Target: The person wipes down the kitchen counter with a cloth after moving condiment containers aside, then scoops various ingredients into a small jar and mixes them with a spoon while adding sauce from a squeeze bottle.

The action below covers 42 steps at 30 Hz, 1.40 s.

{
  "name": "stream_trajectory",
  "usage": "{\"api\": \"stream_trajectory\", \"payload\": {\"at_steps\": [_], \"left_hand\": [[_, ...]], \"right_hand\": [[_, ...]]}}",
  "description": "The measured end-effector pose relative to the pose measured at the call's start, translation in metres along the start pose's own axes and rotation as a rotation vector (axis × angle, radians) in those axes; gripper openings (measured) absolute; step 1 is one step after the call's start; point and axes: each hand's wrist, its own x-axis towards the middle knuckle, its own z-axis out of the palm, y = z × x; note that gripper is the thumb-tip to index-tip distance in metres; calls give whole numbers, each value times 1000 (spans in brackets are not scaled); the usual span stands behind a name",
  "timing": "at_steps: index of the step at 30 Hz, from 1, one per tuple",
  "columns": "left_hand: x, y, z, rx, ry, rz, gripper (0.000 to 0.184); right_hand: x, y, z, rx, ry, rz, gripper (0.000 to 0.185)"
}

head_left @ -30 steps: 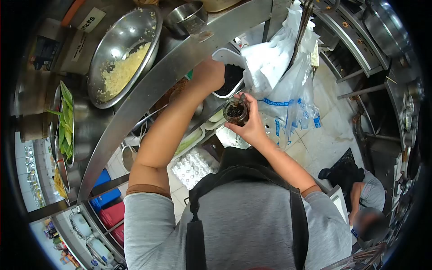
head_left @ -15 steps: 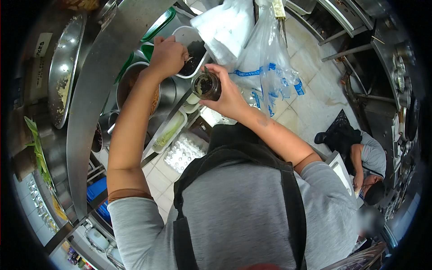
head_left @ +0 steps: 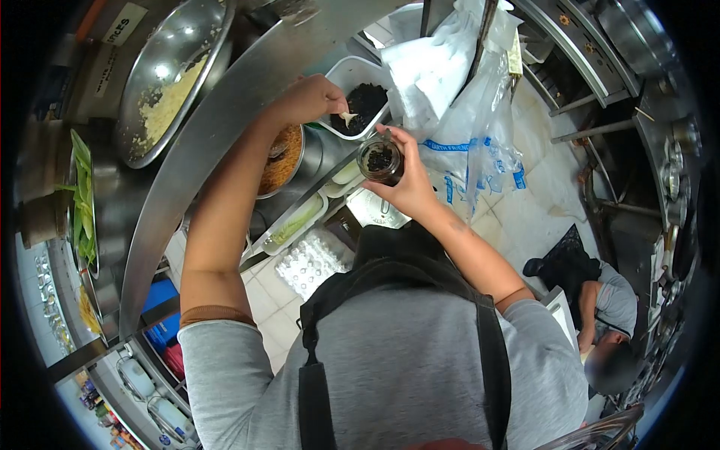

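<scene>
In the head view my left hand (head_left: 319, 99) is closed around the handle of a small pale spoon (head_left: 347, 118). The spoon's tip is over the dark, crumbly food (head_left: 368, 103) inside a white plastic tub (head_left: 337, 75). My right hand (head_left: 412, 180) grips a glass jar (head_left: 382, 171) just below the tub. Dark bits lie inside the jar, whose open mouth faces up towards me. The jar and the spoon are apart.
A metal pot of orange-brown food (head_left: 279, 174) stands under my left forearm. A steel shelf edge (head_left: 180, 142) curves along the left, with a bowl of yellow crumbs (head_left: 171, 109) beyond it. Plastic bags (head_left: 457, 112) hang at right. Another person (head_left: 611, 292) works at far right.
The view has shifted, so the tub, jar and both hands appear further right. My left hand has turned, and the spoon now shows over the dark food. The jar stays in my right hand.
</scene>
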Motion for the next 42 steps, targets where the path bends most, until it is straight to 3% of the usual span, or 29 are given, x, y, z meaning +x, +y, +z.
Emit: {"api": "stream_trajectory", "payload": {"at_steps": [2,5,10,14,17,23,26,28,30,32,35,38,42], "left_hand": [[-3,-3,-4,-51,42,-13,16],[-4,-17,-12,-306,-120,-2,22],[-2,-58,2,-303,152,-53,24],[-1,-72,7,-308,187,-62,26],[-7,-68,4,-303,195,-106,27],[-30,-27,-6,-368,248,-5,27],[-44,13,-13,-592,154,66,21],[-54,47,-12,-135,196,139,14],[-59,71,12,304,335,348,7],[-64,95,24,485,329,431,7],[-78,117,17,647,409,509,10],[-91,125,0,565,544,483,8],[-88,122,23,581,449,549,8]], "right_hand": [[-3,9,1,13,50,-14,96],[-5,15,1,54,92,-15,94],[-4,11,1,21,129,-7,91],[-3,18,5,67,151,17,91],[-1,20,6,74,177,4,92],[5,8,2,-35,114,78,97],[6,9,3,-26,116,45,98],[4,10,3,-30,120,18,99],[4,13,5,-34,121,-11,100],[2,15,7,-15,167,-74,98],[0,10,7,7,169,-93,98],[-5,16,7,47,157,-75,97],[-6,13,8,28,162,-81,97]]}}
